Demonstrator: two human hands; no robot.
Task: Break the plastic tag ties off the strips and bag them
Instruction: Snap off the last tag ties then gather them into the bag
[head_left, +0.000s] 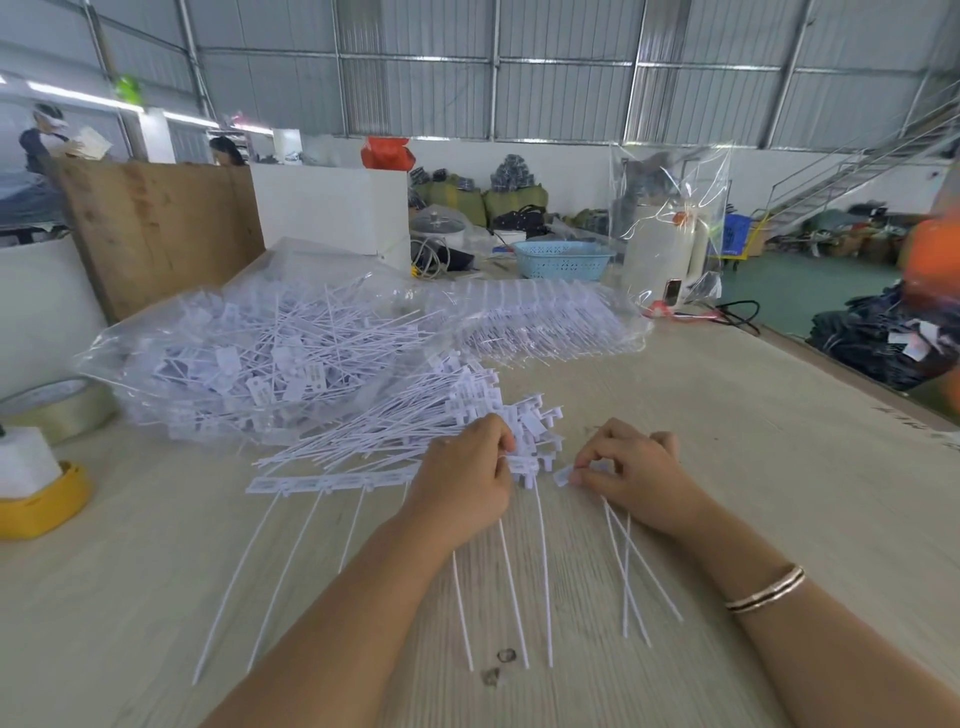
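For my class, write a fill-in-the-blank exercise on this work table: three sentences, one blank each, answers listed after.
1. The right hand pinches loose ties broken off the ____.
2. The clear bag of loose ties lies to the ____ of the left hand.
3. The basket at the table's far end is ____ in colour.

Answers: strip; left; blue

One head-worn wide-angle view, looking forward and down from close above the pale wood-grain bench (675, 415), warehouse hall stretching far behind.
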